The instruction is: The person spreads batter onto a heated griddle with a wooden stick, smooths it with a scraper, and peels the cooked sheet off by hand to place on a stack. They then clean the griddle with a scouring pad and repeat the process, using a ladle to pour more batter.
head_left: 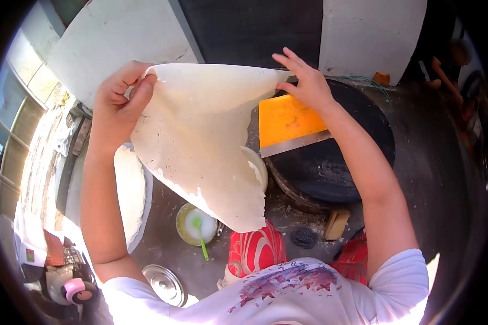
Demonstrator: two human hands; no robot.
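Cream, thin, ragged sheet (195, 135) is pinched by the left hand (123, 97), seemingly for support. Right hand (309, 85) is splayed opposite, its hold unclear.

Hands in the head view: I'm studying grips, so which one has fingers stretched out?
The right hand, nearest the orange scraper: its visible fingers extend outward. The left hand curls, pinching the pale sheet at its edge.

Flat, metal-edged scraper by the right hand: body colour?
The scraper body is orange-yellow; best seen in the head view.
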